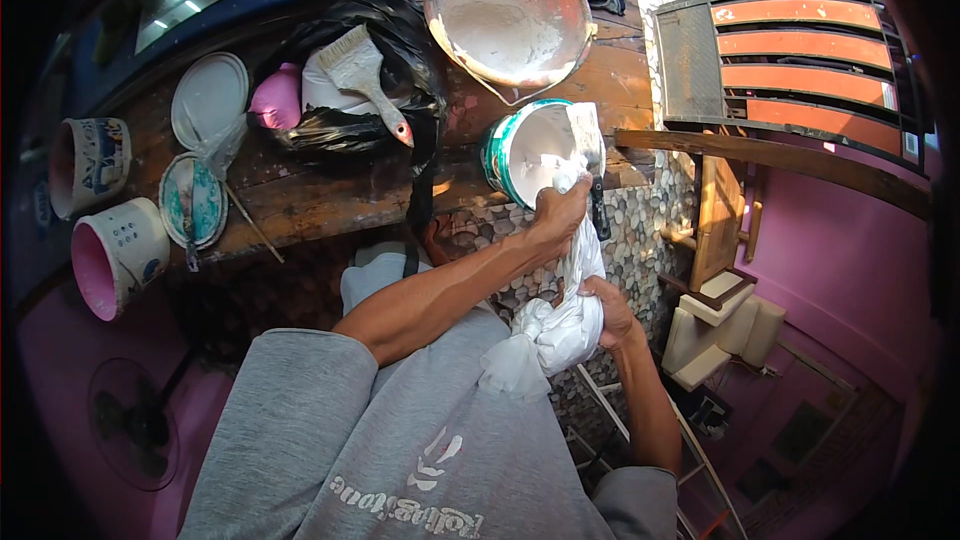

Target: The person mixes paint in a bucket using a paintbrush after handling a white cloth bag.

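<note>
A white plastic bag (pixel 577 325) with a knotted, bunched end hangs in front of my grey shirt, its contents hidden. My left hand (pixel 562 214) is closed around the bag's upper end, at the near rim of a white tub with a green rim (pixel 497 155). Lower down, my right hand (pixel 611 310) wraps around the bag's right side. White stuff shows in the tub beside my left fingers. Across the tub's right side rests a wide scraper (pixel 585 128), its blade smeared white and its black handle pointing toward me.
Beyond the tub stands a larger bucket (pixel 510 20) coated in whitish residue. A paintbrush (pixel 362 75) lies on a black plastic bag (pixel 345 130) beside a pink bundle (pixel 276 100). Paint pails (pixel 135 248) and lids (pixel 208 90) sit left. A ladder (pixel 700 460) stands low right.
</note>
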The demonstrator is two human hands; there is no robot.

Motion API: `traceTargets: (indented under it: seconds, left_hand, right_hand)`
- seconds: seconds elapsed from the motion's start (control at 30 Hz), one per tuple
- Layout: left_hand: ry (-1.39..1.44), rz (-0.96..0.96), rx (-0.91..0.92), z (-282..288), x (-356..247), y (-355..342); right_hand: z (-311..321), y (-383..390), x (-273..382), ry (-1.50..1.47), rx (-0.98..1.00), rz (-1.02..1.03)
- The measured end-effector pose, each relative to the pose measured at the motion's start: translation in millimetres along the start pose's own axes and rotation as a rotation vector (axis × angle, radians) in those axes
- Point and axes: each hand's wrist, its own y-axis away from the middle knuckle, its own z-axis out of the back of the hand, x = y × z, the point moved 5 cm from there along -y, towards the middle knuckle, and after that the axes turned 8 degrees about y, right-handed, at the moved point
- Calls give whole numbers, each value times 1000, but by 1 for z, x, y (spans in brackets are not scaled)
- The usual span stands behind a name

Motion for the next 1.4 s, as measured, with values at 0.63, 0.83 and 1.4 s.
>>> traceTargets:
  seconds: [0.63,0.83,1.4]
  left_hand:
    - [-161,6,-13,-6,-12,19]
    - [-268,-137,-171,-8,-22,37]
    - [982,76,485,4,67,-39]
  right_hand:
    - [1,2,-5,-34,11,18]
    - [4,1,-8,-39,28,33]
    - [-3,4,-6,-18,1,39]
